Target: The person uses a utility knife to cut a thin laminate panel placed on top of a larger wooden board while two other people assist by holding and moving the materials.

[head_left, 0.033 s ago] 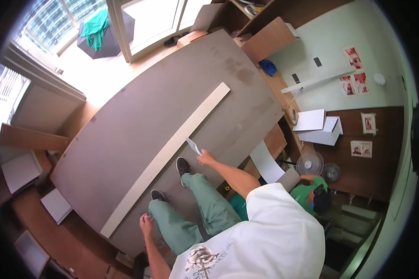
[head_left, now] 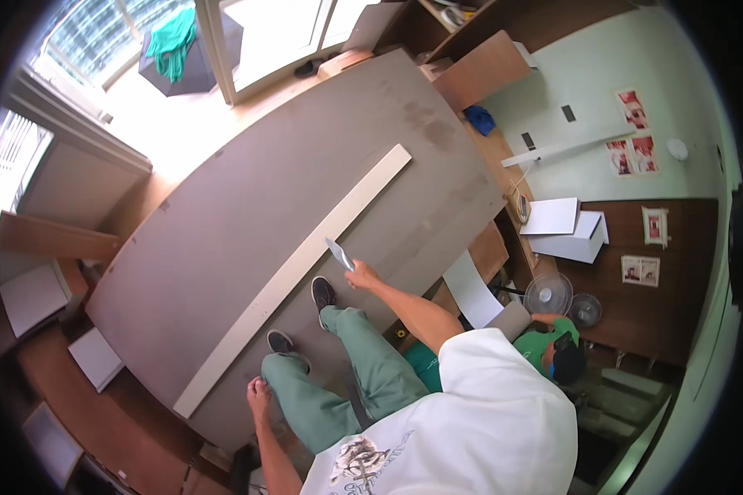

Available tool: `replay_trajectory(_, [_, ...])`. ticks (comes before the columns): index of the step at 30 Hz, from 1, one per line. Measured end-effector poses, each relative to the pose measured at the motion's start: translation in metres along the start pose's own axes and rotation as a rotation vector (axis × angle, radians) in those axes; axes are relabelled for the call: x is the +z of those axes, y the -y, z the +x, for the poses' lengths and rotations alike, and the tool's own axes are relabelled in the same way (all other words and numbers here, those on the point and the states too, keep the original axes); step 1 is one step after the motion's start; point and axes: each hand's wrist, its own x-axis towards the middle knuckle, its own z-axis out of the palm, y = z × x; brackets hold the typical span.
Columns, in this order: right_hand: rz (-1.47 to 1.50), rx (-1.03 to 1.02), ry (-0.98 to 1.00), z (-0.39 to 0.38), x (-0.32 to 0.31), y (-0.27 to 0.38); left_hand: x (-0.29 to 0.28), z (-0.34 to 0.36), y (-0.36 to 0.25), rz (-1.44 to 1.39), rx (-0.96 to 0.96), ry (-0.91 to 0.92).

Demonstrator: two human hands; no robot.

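My right hand [head_left: 361,275] grips a flat-bladed hand tool [head_left: 337,252] with a silvery blade. Its tip reaches the near edge of a long pale plank [head_left: 293,279]; whether it touches, I cannot tell. The plank lies diagonally across a large grey-brown board [head_left: 264,206]. My left hand [head_left: 258,394] is beside my left knee, near the plank's lower end, with its fingers curled in. Whether anything small is between them is hidden. My dark shoes [head_left: 323,291] rest on the board close to the plank.
A person in green [head_left: 545,346] is at the right, by two fans [head_left: 548,291]. White boxes [head_left: 582,239] stand behind them. Open cabinets line the left, with a white panel [head_left: 97,360] there. An umbrella [head_left: 186,70] draped with green cloth sits by the windows.
The view has shifted slightly. The blade in my right hand has turned a little and moved slightly left. My left hand stays by the knee.
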Motion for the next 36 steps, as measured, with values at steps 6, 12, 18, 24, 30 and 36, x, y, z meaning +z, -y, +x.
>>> replay_trajectory(6, [-0.265, -0.301, -0.146, 0.12, 0.06, -0.004, 0.01, 0.101, 0.05, 0.315, 0.068, 0.056])
replay_trajectory(12, [-0.448, -0.255, -0.2, 0.248, 0.112, -0.059, 0.041, 0.279, 0.12, 0.089, -0.071, -0.075])
replay_trajectory(18, [-0.574, -0.596, -0.296, 0.383, 0.152, -0.046, 0.033, 0.416, 0.223, -0.165, -0.297, -0.286])
replay_trajectory(24, [-0.681, -0.817, -0.548, 0.474, 0.142, -0.04, -0.014, 0.481, 0.274, -0.434, -0.287, -0.649])
replay_trajectory(30, [-0.928, -0.642, -0.629, 0.512, 0.103, -0.014, 0.007, 0.514, 0.288, -0.219, 0.039, -1.091])
replay_trajectory(36, [-1.206, -1.269, -0.145, 0.437, 0.154, -0.017, 0.039, 0.49, 0.298, -0.71, 0.047, -0.859])
